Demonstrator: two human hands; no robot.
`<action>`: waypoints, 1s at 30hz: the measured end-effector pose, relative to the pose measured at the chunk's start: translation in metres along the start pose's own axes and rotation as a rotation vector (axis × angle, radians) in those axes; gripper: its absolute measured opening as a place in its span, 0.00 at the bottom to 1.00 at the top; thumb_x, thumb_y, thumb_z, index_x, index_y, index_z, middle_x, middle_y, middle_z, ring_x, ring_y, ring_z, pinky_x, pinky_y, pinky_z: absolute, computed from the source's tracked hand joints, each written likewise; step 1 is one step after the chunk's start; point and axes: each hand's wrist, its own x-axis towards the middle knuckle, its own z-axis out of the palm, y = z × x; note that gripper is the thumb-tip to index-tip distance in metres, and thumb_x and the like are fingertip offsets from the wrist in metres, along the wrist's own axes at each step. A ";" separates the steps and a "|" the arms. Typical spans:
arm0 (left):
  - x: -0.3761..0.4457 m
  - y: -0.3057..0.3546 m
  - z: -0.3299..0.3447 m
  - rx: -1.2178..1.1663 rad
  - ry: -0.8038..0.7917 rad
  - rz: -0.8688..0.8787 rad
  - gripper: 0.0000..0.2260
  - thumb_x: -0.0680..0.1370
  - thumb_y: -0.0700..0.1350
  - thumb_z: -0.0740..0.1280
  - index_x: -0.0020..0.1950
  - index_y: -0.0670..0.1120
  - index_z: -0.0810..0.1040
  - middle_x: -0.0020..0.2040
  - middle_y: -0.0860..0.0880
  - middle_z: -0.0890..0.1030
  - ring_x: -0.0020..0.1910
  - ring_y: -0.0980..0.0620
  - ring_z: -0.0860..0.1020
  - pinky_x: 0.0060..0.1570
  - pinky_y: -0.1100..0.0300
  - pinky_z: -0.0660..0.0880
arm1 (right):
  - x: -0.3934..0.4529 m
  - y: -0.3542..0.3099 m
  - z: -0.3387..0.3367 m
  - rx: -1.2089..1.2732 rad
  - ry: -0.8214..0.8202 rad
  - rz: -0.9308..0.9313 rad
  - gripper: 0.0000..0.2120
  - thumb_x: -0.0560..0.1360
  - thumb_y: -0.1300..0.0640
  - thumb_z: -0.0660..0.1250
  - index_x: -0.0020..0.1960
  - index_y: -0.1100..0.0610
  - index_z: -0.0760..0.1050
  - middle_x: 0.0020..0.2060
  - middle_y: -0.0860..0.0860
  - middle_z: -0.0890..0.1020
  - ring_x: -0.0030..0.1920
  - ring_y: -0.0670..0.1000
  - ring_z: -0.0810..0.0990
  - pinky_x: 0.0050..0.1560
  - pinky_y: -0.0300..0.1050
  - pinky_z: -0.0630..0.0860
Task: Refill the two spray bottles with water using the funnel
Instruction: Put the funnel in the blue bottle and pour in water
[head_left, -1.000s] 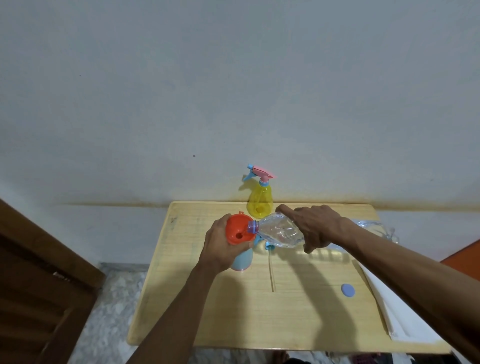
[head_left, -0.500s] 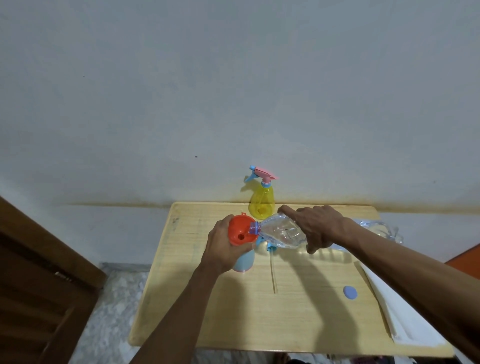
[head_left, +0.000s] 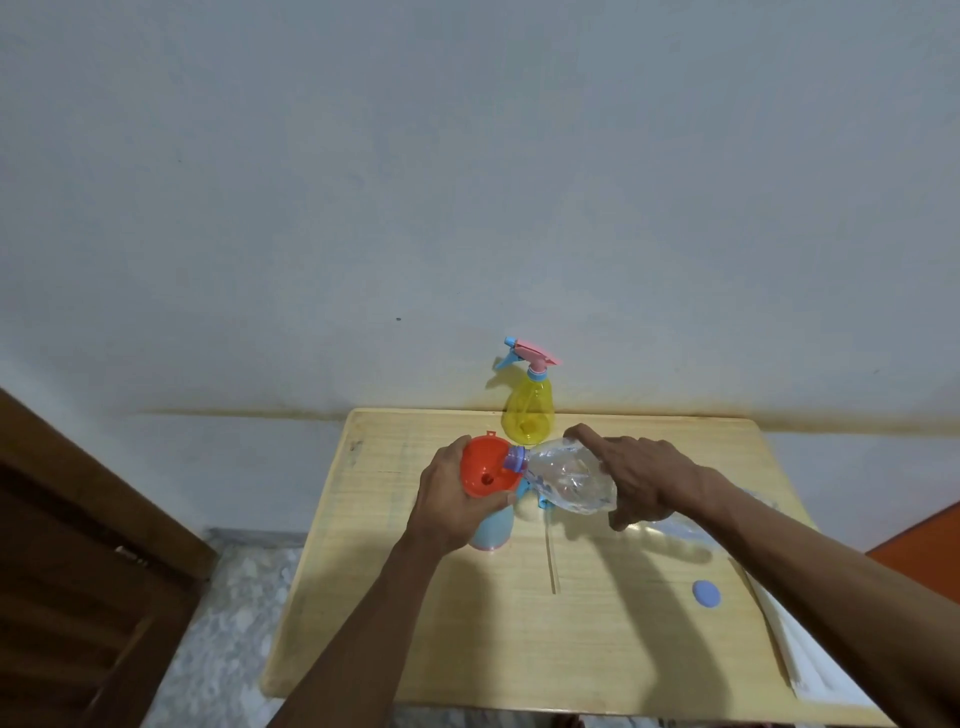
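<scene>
Little has shifted: your right hand (head_left: 644, 480) still tips the crumpled clear plastic water bottle (head_left: 569, 480) into the orange plastic funnel (head_left: 485, 474). Your left hand (head_left: 452, 499) grips the funnel's rim, steadying it on the pale blue spray bottle (head_left: 493, 530).

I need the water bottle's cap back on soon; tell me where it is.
The round blue cap lies flat on the wooden table in the head view, toward its right side, nearer than the right hand and beside the white tray.

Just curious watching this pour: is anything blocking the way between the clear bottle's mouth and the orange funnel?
Nothing visible does. The clear bottle, tipped by the right hand, has its neck over the orange funnel, whose opening shows clear.
</scene>
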 end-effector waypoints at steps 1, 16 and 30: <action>0.000 0.000 0.000 -0.006 0.006 0.002 0.32 0.65 0.51 0.81 0.65 0.54 0.70 0.57 0.53 0.75 0.54 0.53 0.76 0.45 0.65 0.74 | 0.000 0.000 0.002 0.065 0.009 0.005 0.51 0.63 0.50 0.79 0.73 0.41 0.47 0.58 0.50 0.79 0.49 0.60 0.79 0.41 0.49 0.74; 0.001 0.001 0.007 0.047 0.021 -0.054 0.39 0.65 0.51 0.81 0.72 0.48 0.68 0.62 0.50 0.74 0.57 0.51 0.74 0.49 0.59 0.70 | -0.049 0.034 0.033 0.902 0.734 0.282 0.47 0.60 0.52 0.80 0.70 0.44 0.54 0.52 0.49 0.81 0.51 0.56 0.81 0.50 0.59 0.80; -0.002 0.005 0.021 0.097 0.133 -0.146 0.43 0.64 0.52 0.82 0.75 0.48 0.67 0.67 0.47 0.74 0.62 0.46 0.74 0.56 0.54 0.73 | -0.062 0.058 0.077 1.169 0.920 0.415 0.46 0.62 0.57 0.84 0.69 0.46 0.57 0.54 0.47 0.80 0.53 0.47 0.81 0.53 0.48 0.78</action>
